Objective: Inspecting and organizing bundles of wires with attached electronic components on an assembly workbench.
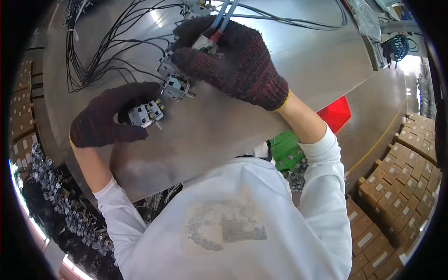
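Note:
Both my hands wear dark, red-flecked knit gloves. My left hand (105, 114) curls around a small boxy metal switch-like part (145, 114), with brass-coloured bits and a short shaft, just over the metal table (210, 126). Up and to the right, my right hand (233, 63) is closed on a pale small part (204, 45), partly hidden by the fingers. Two grey leads (224, 18) with red ends run up from it. Between the hands sits another boxy metal part (176, 87) with a shaft, in a row of similar ones partly covered by my right hand.
Thin black wires (100, 56) fan from the row of parts toward the table's left. Bundled parts with black wires (70, 219) hang at lower left. Cardboard boxes (401, 182) are stacked at right. A red bin (335, 114) and green bin (285, 149) are beside the table.

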The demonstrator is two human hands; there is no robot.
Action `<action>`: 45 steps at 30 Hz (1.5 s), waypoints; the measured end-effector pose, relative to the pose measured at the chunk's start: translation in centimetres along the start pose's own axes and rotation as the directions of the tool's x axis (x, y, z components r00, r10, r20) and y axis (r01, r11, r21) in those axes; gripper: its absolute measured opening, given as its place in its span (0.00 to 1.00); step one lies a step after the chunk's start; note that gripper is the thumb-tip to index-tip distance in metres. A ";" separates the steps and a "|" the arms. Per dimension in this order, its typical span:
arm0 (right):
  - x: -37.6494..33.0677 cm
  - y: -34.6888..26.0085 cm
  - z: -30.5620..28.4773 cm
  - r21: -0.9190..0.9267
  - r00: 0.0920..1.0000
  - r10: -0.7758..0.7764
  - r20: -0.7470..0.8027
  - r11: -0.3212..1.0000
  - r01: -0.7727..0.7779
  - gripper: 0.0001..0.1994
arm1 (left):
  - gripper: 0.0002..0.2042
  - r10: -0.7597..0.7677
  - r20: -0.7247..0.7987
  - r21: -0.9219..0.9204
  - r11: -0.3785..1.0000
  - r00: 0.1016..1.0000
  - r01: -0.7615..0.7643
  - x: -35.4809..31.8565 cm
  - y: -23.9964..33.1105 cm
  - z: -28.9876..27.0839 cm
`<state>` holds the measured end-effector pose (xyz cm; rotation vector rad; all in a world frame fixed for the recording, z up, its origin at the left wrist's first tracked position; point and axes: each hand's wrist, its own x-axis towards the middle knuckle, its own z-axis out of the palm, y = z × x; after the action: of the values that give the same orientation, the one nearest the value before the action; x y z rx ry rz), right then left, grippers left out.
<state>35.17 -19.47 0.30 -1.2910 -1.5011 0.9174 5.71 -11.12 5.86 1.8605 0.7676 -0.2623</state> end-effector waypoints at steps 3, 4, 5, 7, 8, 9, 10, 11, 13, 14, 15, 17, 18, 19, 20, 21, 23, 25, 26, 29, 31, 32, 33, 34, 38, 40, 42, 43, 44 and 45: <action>0.3 0.1 0.2 0.126 1.000 -0.014 -0.017 0.992 0.016 0.18 | 0.39 0.130 -0.007 -0.003 0.991 0.991 -0.130 -0.4 -2.1 -1.4; 0.5 -0.3 0.2 0.126 1.000 -0.005 0.014 0.992 0.003 0.18 | 0.39 0.120 -0.019 -0.004 0.993 0.993 -0.120 -0.5 -2.6 -1.4; 0.7 -0.6 0.2 0.127 0.999 0.000 0.046 0.992 -0.006 0.18 | 0.38 0.235 -0.060 -0.065 0.969 0.970 -0.238 -0.6 -3.2 -1.5; 0.7 -0.1 0.4 0.148 0.997 -0.048 0.055 0.988 0.039 0.18 | 0.33 0.342 -0.170 -0.132 0.922 0.924 -0.365 -0.9 -3.9 -1.1; 0.8 0.1 0.3 0.156 0.995 -0.082 0.054 0.985 0.072 0.18 | 0.30 0.342 -0.233 -0.147 0.913 0.910 -0.380 -0.2 -3.5 -0.2; 1.0 -1.3 0.0 0.081 0.995 -0.047 0.084 0.996 0.040 0.17 | 0.28 0.389 -0.279 -0.110 0.896 0.878 -0.431 0.5 -3.2 0.1; 0.8 -1.2 -0.3 0.162 0.996 -0.025 0.082 0.987 0.011 0.16 | 0.28 0.341 -0.315 -0.186 0.893 0.886 -0.410 1.3 -3.1 0.6; 0.7 -1.1 -0.7 0.248 0.996 -0.008 0.092 0.969 -0.015 0.15 | 0.28 0.287 -0.356 -0.256 0.885 0.889 -0.389 1.7 -2.6 1.0; 0.7 -1.4 -1.1 0.118 0.996 -0.082 0.035 0.990 0.077 0.14 | 0.27 0.387 -0.435 -0.068 0.886 0.813 -0.459 2.4 -2.1 1.9; 0.7 -1.6 -1.5 0.095 0.995 -0.092 0.043 0.992 0.087 0.15 | 0.27 0.370 -0.465 -0.054 0.895 0.804 -0.443 2.6 -1.6 2.3; 0.7 -1.7 -1.9 0.070 0.994 -0.098 0.048 0.993 0.094 0.15 | 0.30 0.299 -0.434 -0.025 0.939 0.850 -0.344 2.8 -1.2 2.7; 0.6 -1.7 -2.6 0.087 0.990 -0.112 0.081 0.991 0.105 0.17 | 0.32 0.217 -0.420 0.007 0.972 0.881 -0.236 2.9 -1.1 2.8; 0.5 -2.3 -2.8 0.089 0.997 -0.049 0.062 0.995 0.043 0.18 | 0.34 0.388 -0.453 0.292 0.915 0.803 -0.278 2.7 -1.1 2.8; 0.7 -2.4 -3.0 0.090 0.999 0.018 0.044 0.996 -0.022 0.19 | 0.35 0.551 -0.426 0.554 0.786 0.718 -0.274 2.7 -1.2 2.8; 1.1 -1.7 -3.3 0.049 0.994 -0.073 0.079 0.996 0.069 0.21 | 0.37 0.545 -0.432 0.604 0.766 0.719 -0.218 2.8 -1.1 3.1; 1.2 -1.7 -3.4 0.044 0.993 -0.081 0.089 0.996 0.077 0.21 | 0.37 0.546 -0.443 0.604 0.768 0.711 -0.213 2.6 -0.8 3.2; 1.1 -2.0 -3.4 0.050 0.995 -0.063 0.078 0.997 0.059 0.22 | 0.38 0.417 -0.377 0.736 0.677 0.827 -0.006 1.8 0.1 3.7; 1.5 -2.1 -3.2 0.044 0.993 -0.078 0.092 0.996 0.074 0.22 | 0.38 0.414 -0.371 0.800 0.598 0.831 0.059 1.5 0.4 4.1; 1.6 -2.2 -3.1 0.038 0.991 -0.089 0.099 0.996 0.086 0.22 | 0.39 0.411 -0.358 0.854 0.508 0.839 0.116 1.4 0.4 4.1; 1.8 -2.5 -2.4 0.032 0.986 -0.118 0.117 0.993 0.114 0.22 | 0.41 0.587 -0.323 0.896 0.442 0.742 0.041 0.9 -0.8 3.0; 1.9 -3.4 -2.0 0.015 0.988 -0.102 0.120 0.995 0.101 0.22 | 0.41 0.526 -0.311 0.870 0.493 0.792 0.014 1.1 -0.5 2.2; 2.0 -3.9 -1.9 -0.002 0.990 -0.081 0.112 0.997 0.082 0.21 | 0.40 0.467 -0.282 0.841 0.541 0.838 -0.019 1.2 -0.4 1.9; 2.0 -3.9 -1.8 -0.002 0.989 -0.086 0.119 0.996 0.087 0.21 | 0.40 0.465 -0.289 0.839 0.543 0.837 -0.012 1.1 -0.6 2.3; 2.0 -3.8 -1.8 -0.018 0.987 -0.102 0.121 0.994 0.105 0.20 | 0.39 0.539 -0.301 0.882 0.471 0.787 0.015 1.2 -0.9 3.2; 2.0 -4.2 -1.6 -0.033 0.989 -0.062 0.136 0.997 0.067 0.18 | 0.36 0.710 -0.301 0.943 0.125 0.636 0.307 2.3 -2.3 4.8; 2.0 -4.0 -1.6 -0.045 0.988 -0.095 0.123 0.994 0.101 0.18 | 0.36 0.732 -0.349 0.936 0.246 0.585 0.252 3.7 -3.6 5.5; 2.0 -3.9 -1.7 -0.057 0.986 -0.121 0.111 0.990 0.128 0.18 | 0.37 0.744 -0.400 0.914 0.362 0.535 0.181 4.2 -3.9 6.0; 2.1 -3.8 -1.8 -0.062 0.986 -0.120 0.114 0.990 0.127 0.18 | 0.37 0.698 -0.452 0.874 0.472 0.555 0.117 4.1 -3.4 6.1; 2.1 -3.7 -2.0 -0.066 0.986 -0.117 0.118 0.990 0.126 0.18 | 0.37 0.648 -0.496 0.815 0.576 0.578 0.055 4.1 -3.1 6.3; 2.2 -3.3 -2.3 -0.071 0.986 -0.115 0.122 0.990 0.124 0.18 | 0.37 0.647 -0.500 0.812 0.581 0.575 0.054 4.4 -3.3 6.6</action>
<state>36.37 -17.93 4.48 -1.2047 -1.7024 0.8767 8.16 -14.54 -1.56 2.9920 0.8949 0.6614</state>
